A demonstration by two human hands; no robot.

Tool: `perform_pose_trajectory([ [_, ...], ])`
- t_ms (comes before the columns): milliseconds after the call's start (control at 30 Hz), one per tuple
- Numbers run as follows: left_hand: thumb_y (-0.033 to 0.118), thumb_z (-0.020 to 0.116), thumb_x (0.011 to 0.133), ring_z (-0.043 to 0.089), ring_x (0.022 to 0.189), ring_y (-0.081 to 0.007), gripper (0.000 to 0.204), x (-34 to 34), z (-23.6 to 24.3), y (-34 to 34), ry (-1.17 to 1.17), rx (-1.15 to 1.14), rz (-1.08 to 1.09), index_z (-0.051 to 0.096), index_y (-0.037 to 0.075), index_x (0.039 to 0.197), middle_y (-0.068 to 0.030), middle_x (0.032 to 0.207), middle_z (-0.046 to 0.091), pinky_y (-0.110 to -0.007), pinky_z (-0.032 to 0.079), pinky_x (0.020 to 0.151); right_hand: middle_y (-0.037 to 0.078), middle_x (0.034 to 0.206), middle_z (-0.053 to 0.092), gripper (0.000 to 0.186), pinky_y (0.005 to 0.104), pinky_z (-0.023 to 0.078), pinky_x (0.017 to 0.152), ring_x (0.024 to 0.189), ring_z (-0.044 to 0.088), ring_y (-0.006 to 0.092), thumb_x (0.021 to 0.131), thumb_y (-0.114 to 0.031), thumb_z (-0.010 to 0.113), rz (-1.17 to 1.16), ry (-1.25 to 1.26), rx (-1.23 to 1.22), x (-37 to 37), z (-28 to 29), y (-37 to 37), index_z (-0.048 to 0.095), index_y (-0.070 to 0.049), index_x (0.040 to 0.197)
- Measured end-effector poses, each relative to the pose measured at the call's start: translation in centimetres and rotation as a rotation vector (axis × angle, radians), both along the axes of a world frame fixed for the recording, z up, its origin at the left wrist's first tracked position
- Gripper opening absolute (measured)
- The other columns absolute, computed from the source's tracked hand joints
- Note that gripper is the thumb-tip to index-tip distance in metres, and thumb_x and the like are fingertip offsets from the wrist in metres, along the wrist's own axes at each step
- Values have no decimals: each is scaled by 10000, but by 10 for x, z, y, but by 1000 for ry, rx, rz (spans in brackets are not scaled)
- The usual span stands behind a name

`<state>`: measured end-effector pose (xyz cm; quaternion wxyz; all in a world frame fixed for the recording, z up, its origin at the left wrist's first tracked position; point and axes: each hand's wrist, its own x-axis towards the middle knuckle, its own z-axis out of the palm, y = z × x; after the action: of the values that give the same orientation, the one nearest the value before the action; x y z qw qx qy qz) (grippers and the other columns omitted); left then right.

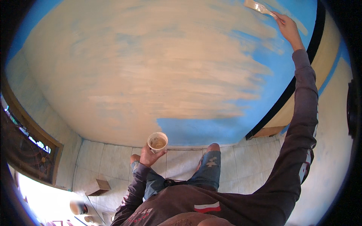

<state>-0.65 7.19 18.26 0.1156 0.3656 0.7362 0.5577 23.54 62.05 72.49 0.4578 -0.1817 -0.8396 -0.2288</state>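
My left hand (151,155) is closed round a small cup (157,142) with pale paint in it, held low in front of my legs. My right hand (287,27) reaches high to the upper right, closed on the handle of a paintbrush (258,7) with pale paint on its head. The brush head is at the wall (158,71) in front of me, which is coated in streaky cream over blue, with bare blue along the right side and the bottom.
A dark-edged wooden frame (318,37) borders the wall at the right. At left are a wooden window (30,147) with an ornamental grille and a bright opening below it. A small box-like object (98,187) sits on the tiled floor (245,162).
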Motion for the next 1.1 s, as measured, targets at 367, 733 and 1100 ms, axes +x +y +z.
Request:
perform_pose_trajectory([
  [367,389,943,719,711,1106,-273,763,6,21,7,6,41,-54,620,-23,1274,-165,1169,736,-403,566,931,112,1250,705,349,320,513,985,1132,678,214,1076,-283,561,342,28,142,-6,29,-50,647,-191,1402],
  [733,428,940,705,707,1121,-290,787,-1,-4,6,10,3,-7,627,-19,1271,-178,1178,733,-407,563,942,140,1143,713,324,360,526,915,1034,683,252,1052,-227,580,131,7,-6,-25,-4,-9,668,-134,1350],
  [1100,414,945,705,697,1135,-294,809,-2,-1,7,56,-34,-44,601,-12,1301,-172,1203,718,-407,561,953,152,1254,708,351,342,507,1000,1166,678,234,1068,-285,560,120,192,-30,53,-27,-12,663,-142,1371],
])
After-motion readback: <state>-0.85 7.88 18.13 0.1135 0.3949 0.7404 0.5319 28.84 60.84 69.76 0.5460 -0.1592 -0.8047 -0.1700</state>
